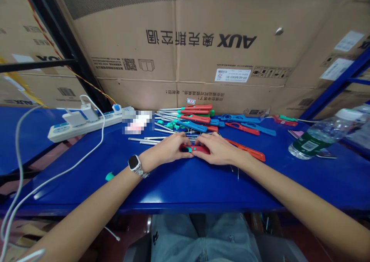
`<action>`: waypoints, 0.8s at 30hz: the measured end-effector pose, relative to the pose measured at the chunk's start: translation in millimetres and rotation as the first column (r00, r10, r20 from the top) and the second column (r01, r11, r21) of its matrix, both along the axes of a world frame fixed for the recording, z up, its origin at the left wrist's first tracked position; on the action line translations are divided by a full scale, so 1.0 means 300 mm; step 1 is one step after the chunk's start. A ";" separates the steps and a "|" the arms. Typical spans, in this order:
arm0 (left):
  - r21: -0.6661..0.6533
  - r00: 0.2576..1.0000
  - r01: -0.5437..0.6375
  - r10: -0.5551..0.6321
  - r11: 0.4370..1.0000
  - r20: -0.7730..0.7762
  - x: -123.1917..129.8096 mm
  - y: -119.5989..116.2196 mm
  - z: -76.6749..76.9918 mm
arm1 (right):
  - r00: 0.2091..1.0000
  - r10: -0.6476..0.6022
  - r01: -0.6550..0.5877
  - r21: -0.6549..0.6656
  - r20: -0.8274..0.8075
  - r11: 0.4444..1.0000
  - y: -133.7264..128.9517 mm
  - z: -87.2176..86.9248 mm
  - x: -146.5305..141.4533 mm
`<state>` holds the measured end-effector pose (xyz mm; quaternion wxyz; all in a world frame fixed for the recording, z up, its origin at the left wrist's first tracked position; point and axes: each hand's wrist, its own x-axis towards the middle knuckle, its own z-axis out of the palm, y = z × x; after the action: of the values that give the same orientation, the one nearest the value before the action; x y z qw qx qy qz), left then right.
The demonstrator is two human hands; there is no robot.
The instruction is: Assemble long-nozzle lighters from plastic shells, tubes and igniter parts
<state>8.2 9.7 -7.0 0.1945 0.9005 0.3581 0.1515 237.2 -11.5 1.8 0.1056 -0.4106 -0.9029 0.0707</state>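
Note:
At the middle of the blue table, both hands are closed on a red lighter handle (200, 149) with green parts. My left hand (176, 146) pinches its left end, and my right hand (215, 148) grips the right end; the fingers cover much of it. Just beyond them lies a pile of long-necked lighters, among them a red lighter (196, 118) and a blue lighter (195, 125). Several thin metal tubes (148, 141) lie left of the pile. Small green pieces (171, 124) sit among the tubes. An orange-red handle shell (251, 151) is by my right wrist.
A white power strip (95, 123) with plugs and cables stands at left. Blue handle shells (243, 118) lie at the back right. A plastic water bottle (318, 136) is at far right. Large cardboard boxes (196, 61) wall the back. A loose green piece (110, 176) lies near the left forearm.

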 end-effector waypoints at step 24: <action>0.343 0.794 -0.396 0.129 0.852 0.594 -0.041 -0.004 0.079 | 0.921 -0.390 0.388 0.066 0.022 0.919 -0.049 0.000 -0.024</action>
<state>-3.9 8.6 16.8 0.0513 0.7772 0.3666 0.5088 229.9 -26.1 1.8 0.1143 -0.5795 -0.8068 0.0140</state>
